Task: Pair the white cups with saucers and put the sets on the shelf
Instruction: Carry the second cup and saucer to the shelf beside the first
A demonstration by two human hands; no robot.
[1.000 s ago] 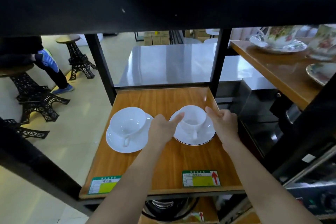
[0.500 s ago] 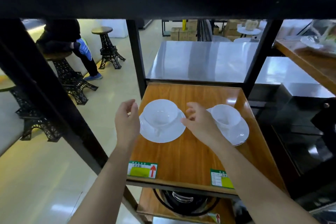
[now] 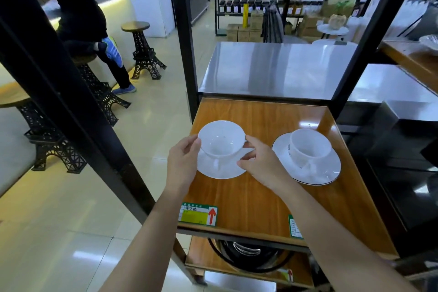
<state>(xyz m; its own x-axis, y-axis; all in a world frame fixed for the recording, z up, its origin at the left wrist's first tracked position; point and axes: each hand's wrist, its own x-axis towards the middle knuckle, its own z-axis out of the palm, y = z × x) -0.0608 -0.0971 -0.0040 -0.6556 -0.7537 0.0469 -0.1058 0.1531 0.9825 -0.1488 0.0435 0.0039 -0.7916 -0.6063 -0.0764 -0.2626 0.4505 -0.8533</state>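
Two bare hands, left hand (image 3: 183,161) and right hand (image 3: 259,163), pinch opposite rims of a smooth white cup (image 3: 221,141) on its round saucer (image 3: 221,169), left on the glossy wood-grain shelf (image 3: 256,201). Beside it, a second cup (image 3: 309,147) sits on a dark-rimmed saucer (image 3: 315,173).
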